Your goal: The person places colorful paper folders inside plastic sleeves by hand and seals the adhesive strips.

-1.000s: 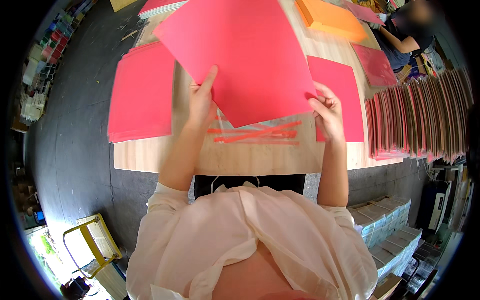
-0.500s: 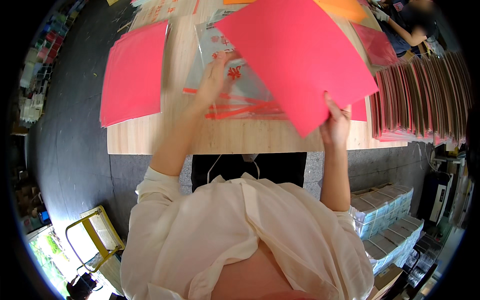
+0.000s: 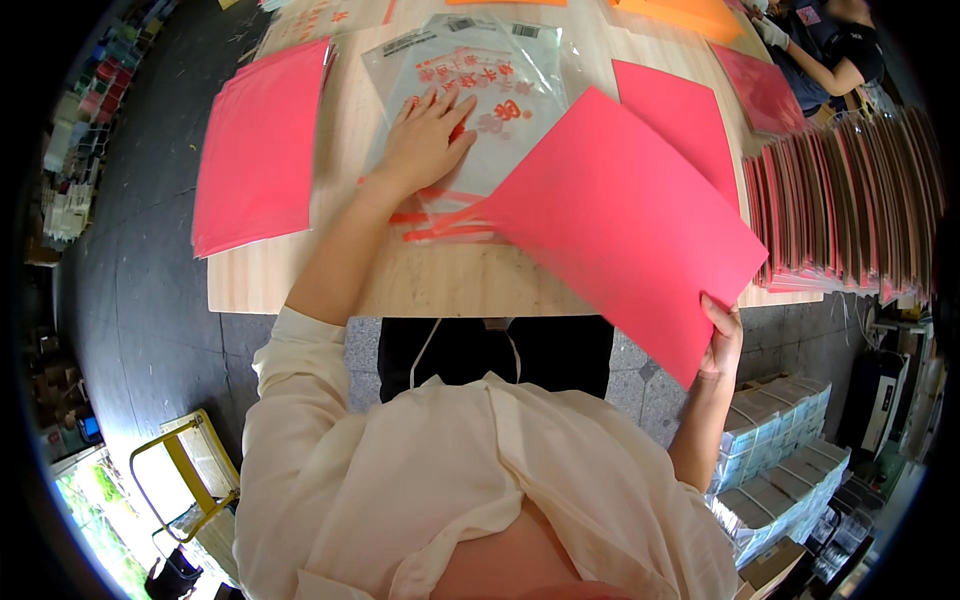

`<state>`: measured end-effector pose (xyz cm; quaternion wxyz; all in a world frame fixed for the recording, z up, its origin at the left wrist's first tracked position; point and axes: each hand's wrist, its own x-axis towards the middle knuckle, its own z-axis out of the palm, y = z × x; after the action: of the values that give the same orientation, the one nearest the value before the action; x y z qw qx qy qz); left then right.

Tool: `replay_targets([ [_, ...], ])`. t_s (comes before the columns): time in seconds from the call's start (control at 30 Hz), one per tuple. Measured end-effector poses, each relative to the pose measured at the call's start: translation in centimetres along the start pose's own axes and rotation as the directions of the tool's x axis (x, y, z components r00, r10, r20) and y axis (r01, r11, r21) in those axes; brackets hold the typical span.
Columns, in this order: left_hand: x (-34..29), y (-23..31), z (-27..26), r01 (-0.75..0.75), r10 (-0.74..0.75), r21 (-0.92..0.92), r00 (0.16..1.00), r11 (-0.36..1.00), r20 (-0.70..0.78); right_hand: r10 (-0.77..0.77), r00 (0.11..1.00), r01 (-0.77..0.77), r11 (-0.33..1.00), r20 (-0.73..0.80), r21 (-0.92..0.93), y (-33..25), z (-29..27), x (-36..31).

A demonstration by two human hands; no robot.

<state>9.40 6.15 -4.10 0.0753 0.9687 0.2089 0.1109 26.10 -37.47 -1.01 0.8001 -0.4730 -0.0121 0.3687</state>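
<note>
My left hand [image 3: 428, 145] lies with fingers spread on a pile of clear plastic bags [image 3: 520, 150] that carry red print and red strips along their near ends. In my right hand [image 3: 722, 338] is a large pinkish-red sheet [image 3: 640, 225], pinched at its near right corner. The sheet is tilted, and its near part reaches out past the table edge. Its left corner overlaps the red strips of the bags; whether it touches them I cannot tell. Behind it, another pinkish-red sheet [image 3: 685, 120] rests on the table, partly covered.
To the left on the wooden table [image 3: 270, 285] is a stack of pinkish-red pieces in clear film [image 3: 262, 150]. A tall row of packed sheets [image 3: 840, 205] stands at the right. Orange sheets [image 3: 680, 18] lie at the back; a gloved co-worker [image 3: 830, 65] is at the far right.
My right hand has drawn the sheet toward me and to the right, uncovering more of the bags and the sheet behind. My left hand has settled flat on the bags.
</note>
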Motion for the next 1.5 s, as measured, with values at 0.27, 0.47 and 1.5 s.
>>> replay_targets([
  [0.27,-0.6,2.8,-2.1,-0.231,0.232,-0.158,0.973,0.96,-0.013,0.171,0.985,-0.171,0.985,-0.035,0.0,0.0,-2.4,-0.9],
  [0.47,-0.5,2.1,-0.3,-0.233,0.232,-0.219,0.972,0.947,-0.031,0.188,0.981,-0.186,0.982,-0.039,0.042,0.4,-2.8,-1.0],
  [1.5,0.0,2.2,-0.1,-0.22,0.221,-0.185,0.975,0.958,-0.012,0.005,0.99,-0.016,0.996,-0.141,-0.082,3.7,1.1,-2.2],
])
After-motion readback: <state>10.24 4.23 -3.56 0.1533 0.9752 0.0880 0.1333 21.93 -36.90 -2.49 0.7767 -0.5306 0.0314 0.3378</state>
